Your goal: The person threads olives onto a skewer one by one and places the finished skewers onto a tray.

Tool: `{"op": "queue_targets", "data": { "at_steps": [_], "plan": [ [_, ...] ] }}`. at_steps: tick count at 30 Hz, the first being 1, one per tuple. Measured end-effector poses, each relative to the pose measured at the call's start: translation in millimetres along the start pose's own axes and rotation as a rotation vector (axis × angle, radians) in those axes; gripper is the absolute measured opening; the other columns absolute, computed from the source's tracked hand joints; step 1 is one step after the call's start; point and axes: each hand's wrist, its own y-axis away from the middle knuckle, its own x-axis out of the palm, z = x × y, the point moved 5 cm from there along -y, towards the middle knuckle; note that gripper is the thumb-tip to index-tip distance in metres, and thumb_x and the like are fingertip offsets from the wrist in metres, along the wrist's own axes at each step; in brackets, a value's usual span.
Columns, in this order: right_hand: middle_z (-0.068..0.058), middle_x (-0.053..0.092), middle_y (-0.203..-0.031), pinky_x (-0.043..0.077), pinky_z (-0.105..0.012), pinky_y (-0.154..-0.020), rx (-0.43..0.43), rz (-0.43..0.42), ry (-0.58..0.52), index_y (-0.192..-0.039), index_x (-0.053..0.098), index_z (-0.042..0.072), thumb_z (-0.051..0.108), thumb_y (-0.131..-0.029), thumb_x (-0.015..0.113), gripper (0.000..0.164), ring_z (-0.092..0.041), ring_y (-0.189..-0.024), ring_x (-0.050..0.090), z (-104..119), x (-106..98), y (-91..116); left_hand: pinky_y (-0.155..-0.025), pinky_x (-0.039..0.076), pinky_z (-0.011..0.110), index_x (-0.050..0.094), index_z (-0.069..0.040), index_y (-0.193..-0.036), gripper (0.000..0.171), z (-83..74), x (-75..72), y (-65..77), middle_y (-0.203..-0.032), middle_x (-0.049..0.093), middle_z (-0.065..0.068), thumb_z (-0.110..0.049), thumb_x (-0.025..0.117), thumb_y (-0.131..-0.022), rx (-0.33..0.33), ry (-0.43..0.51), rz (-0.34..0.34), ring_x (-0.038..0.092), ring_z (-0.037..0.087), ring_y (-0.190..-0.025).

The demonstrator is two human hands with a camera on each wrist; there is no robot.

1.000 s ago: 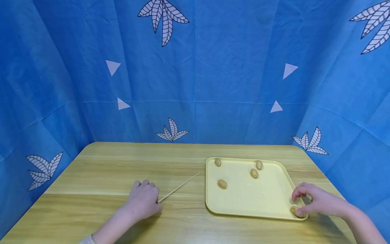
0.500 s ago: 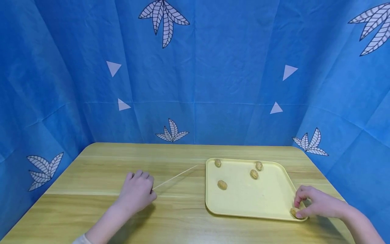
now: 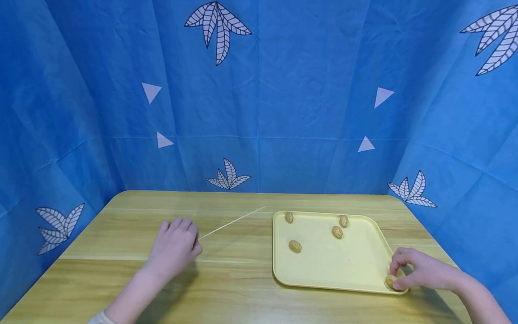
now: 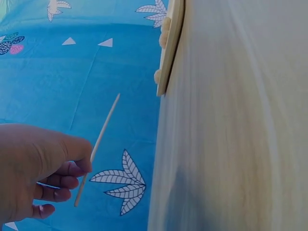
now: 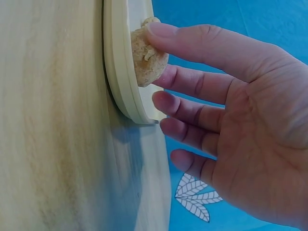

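A thin wooden skewer is pinched between thumb and forefinger of my left hand. It slants up and away to the right, raised over the table; the left wrist view shows its short lower end poking out below the fingers. At the front right corner of the pale yellow tray, my right hand pinches a walnut. The thumb lies on one side of its wrinkled shell and the forefinger on the other, partly hidden behind it. The other right fingers are loosely bent beside the tray rim.
Several more walnuts lie in the tray: one in its back left corner, a walnut nearer the front left, and a pair at the back, including this walnut. The wooden table meets a blue patterned curtain behind.
My left hand has moved up and to the left, lifting the skewer off the table. The right forefinger has come down so that thumb and finger pinch the walnut, which stays in its corner.
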Motion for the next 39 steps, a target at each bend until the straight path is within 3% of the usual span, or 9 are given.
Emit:
{"op": "queue_targets", "data": {
  "at_steps": [8,19,25,39],
  "plan": [
    [0.01,0.056,-0.085,0.035,-0.024,-0.061,-0.033,-0.092,0.053,-0.088,0.06,0.02,0.011,-0.08,0.076,0.02,-0.004,-0.077,0.045,6,-7,-2,-0.063,0.028,0.031,0.056,-0.013,-0.07,0.01,0.6,-7.2,-2.3,-0.071,0.051,-0.001,-0.009,0.065,-0.068,0.089,0.018,-0.196,0.047,0.021,-0.07],
    [0.013,0.056,-0.085,0.034,-0.022,-0.062,-0.012,-0.284,0.147,-0.091,0.058,0.024,0.01,-0.078,0.079,0.028,-0.002,-0.081,0.044,19,-14,-4,-0.063,0.032,0.034,0.059,-0.012,-0.074,0.004,-3.1,-14.4,-4.3,-0.075,0.058,0.0,-0.012,0.062,-0.072,0.176,0.049,-0.33,0.05,0.022,-0.071],
    [0.014,0.057,-0.085,0.035,-0.019,-0.065,-0.043,-0.376,0.164,-0.09,0.057,0.023,0.007,-0.074,0.08,0.032,0.0,-0.083,0.044,30,-19,-5,-0.066,0.037,0.037,0.061,-0.011,-0.075,0.004,-7.4,-16.6,-6.4,-0.077,0.061,0.0,-0.013,0.064,-0.072,0.208,0.079,-0.348,0.053,0.022,-0.075],
    [0.018,0.055,-0.085,0.034,-0.015,-0.066,-0.039,-0.42,0.226,-0.088,0.056,0.028,0.012,-0.072,0.083,0.035,-0.003,-0.08,0.046,45,-21,-13,-0.068,0.038,0.037,0.062,-0.014,-0.077,0.002,-18.2,-18.3,-9.3,-0.078,0.066,-0.001,-0.013,0.063,-0.076,0.255,0.122,-0.359,0.055,0.022,-0.078]
  ]
}}
